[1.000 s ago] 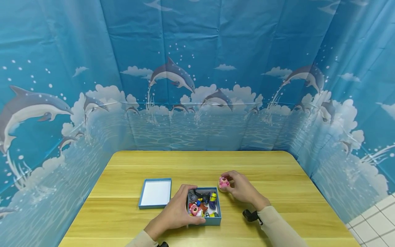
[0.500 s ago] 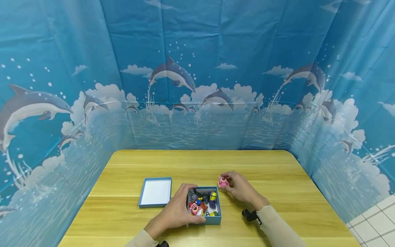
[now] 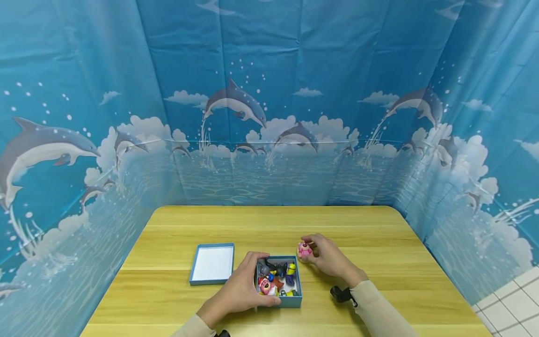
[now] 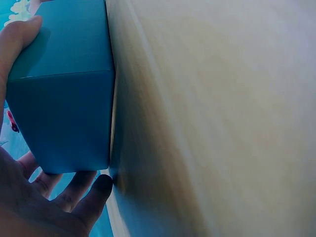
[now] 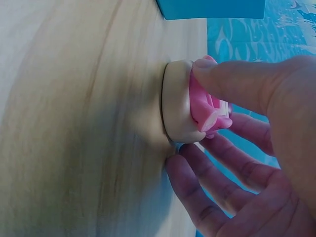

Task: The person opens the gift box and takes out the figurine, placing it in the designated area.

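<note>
In the head view, the left grip (image 3: 242,288) conceals the near-left corner of the blue box (image 3: 290,302). The toys (image 3: 267,286) inside overlap, their finer features too small to tell. The right grip (image 3: 332,257) covers part of the pink figure (image 3: 305,250). The bottom edge crops both sleeves (image 3: 379,306) and the desk (image 3: 353,220). Wrist views: the box is cropped by the top edge, its interior hidden; the left view's wood grain is blurred.

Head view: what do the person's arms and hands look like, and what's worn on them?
The left hand and right hand are ungloved. The left sleeve and right sleeve are plain, light beige and long, ending near the wrists. A small black device sits by the right cuff; only part of a black piece shows by the left.
</note>
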Demonstrator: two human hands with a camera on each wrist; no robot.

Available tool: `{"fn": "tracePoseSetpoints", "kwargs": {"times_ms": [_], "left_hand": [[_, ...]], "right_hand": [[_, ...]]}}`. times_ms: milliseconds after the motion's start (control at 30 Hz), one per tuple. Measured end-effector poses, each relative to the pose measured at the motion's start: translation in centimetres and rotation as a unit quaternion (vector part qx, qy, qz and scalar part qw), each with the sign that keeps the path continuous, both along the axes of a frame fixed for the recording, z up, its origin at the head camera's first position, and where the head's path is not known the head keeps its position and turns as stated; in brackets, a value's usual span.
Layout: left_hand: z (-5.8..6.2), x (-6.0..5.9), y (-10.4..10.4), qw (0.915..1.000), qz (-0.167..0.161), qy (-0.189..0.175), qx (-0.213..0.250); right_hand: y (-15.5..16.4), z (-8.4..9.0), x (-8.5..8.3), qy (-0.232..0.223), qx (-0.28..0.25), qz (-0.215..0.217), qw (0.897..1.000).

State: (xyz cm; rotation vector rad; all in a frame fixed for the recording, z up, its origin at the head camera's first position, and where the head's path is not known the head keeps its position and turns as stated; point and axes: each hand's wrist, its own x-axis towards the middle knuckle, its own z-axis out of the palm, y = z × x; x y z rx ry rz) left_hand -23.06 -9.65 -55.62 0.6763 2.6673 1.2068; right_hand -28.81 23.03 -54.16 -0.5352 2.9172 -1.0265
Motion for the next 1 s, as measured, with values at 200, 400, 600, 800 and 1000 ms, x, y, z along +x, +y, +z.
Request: {"fn": "tracePoseSetpoints", "kwargs": {"times_ms": [200,400,600,800,1000], "left_hand": [[-0.1,-0.1,0.0,1.0000,0.000,-0.006,-0.002],[-0.1,-0.1,-0.1,1.0000,-0.002,-0.006,0.000],[-0.2,0.0,0.0,1.0000,0.004,-0.007,-0.002],[0.0,0.1,0.1,1.0000,0.002,-0.007,-0.001],[0.3,0.2,0.2,0.9999,0.001,-0.010,0.004]], "right_hand": [[0.0,0.0,0.1,0.004,0.002,0.002,1.000],[-0.1,0.3,0.2,0.011,0.000,0.006,1.000],[-0.5,0.8,0.6,0.010,0.002,0.002,1.000],[-0.9,1.5,1.0,0.012,-0.002,-0.004,1.000],[-1.1,1.8,1.2,0.034,0.015,-0.011,0.999]]}}
